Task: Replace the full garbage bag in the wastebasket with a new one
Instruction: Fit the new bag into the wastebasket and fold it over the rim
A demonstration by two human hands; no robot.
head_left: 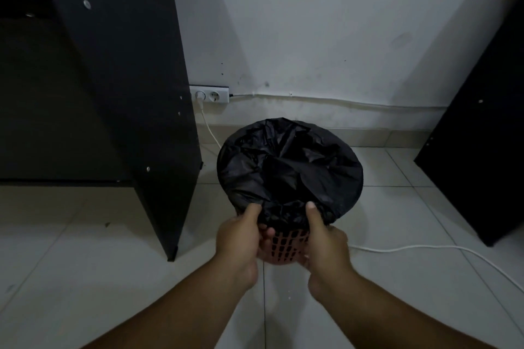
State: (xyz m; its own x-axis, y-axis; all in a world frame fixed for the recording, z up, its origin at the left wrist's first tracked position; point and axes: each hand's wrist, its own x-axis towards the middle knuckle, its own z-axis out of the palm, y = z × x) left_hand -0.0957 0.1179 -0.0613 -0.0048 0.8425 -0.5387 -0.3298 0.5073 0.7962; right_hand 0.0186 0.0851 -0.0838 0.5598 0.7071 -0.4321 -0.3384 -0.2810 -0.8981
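Both hands close a grip on the near side of the wastebasket (pixel 286 246): the left hand (pixel 241 238) and right hand (pixel 326 244) press thumbs onto the black garbage bag (pixel 289 167) folded over its rim. The red mesh basket sits on the tiled floor (pixel 85 235), near a wall socket (pixel 209 95).

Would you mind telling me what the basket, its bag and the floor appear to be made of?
The basket looks like moulded red plastic, given its open lattice wall. The bag seems thin black plastic film: crinkled, faintly shiny folds. The floor appears to be glazed pale tile, with straight grout lines and a soft sheen.
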